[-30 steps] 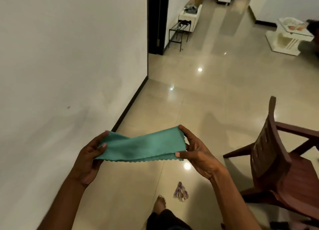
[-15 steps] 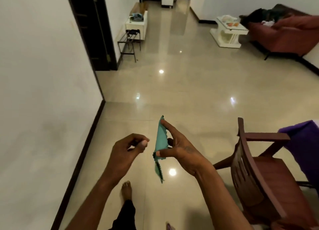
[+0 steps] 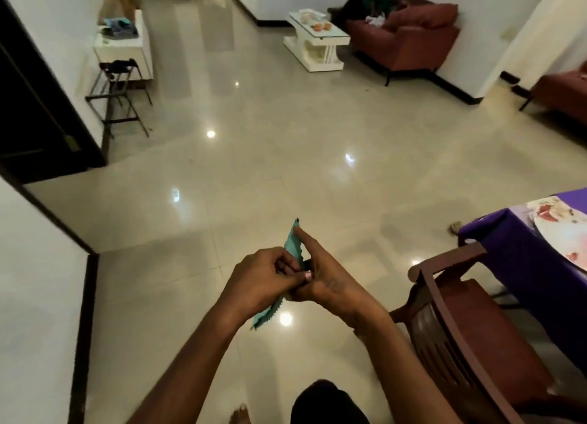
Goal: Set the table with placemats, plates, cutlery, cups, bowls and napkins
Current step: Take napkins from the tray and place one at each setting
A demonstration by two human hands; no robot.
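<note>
Head view, looking down over both forearms toward a glossy tiled floor [image 3: 286, 169]. Both hands meet at centre frame around a teal napkin [image 3: 290, 244] with a zigzag edge, held on edge in mid-air above the floor. Left hand [image 3: 263, 280]: fingers curled, thumb and fingertips pinching the cloth near its middle. Right hand [image 3: 330, 280]: index finger extended along the upper part of the napkin, the thumb underneath; the cloth is grasped between them. One corner of the napkin rises above the right index fingertip; the lower end hangs out below the left hand. A dark wooden chair [image 3: 460, 322] stands at lower right, well apart from the hands. Behind it, at the right edge, a counter covered by a purple cloth [image 3: 521, 252] carries a patterned placemat [image 3: 559, 226]. Far background: a white coffee table [image 3: 317, 42], a red sofa [image 3: 409, 32], a metal rack [image 3: 117, 99] beside a white cabinet [image 3: 124, 45].
</note>
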